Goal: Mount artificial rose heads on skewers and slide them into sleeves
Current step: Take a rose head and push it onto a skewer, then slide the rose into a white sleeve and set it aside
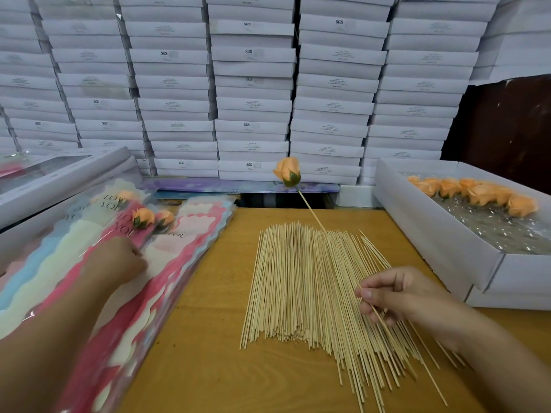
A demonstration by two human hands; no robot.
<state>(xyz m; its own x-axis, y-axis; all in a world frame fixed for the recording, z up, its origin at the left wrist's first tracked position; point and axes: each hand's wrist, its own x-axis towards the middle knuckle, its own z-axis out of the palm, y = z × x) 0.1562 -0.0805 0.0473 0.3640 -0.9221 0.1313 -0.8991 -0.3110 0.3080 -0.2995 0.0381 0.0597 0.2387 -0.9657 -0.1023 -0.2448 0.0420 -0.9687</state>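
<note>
The right hand (pixel 396 296) is pinching a skewer (pixel 310 210) low on its shaft, thumb and curled fingers making the grip, and an orange rose head (pixel 287 172) is sitting on the far tip, raised above the desk (pixel 190 338) in front of the stacked white boxes (pixel 253 84). Under that hand a big pile of bare skewers (pixel 307 287) is lying fanned across the wood. Over on the left, the left hand (pixel 119 260) is resting on the stack of sleeves (pixel 167 263), fingers curled down onto a pink one; whether it is pinching the film I cannot tell. Three sleeved roses (pixel 143 217) are lying there. At right, an open box (pixel 441 234) is holding more orange rose heads (pixel 477 193).
</note>
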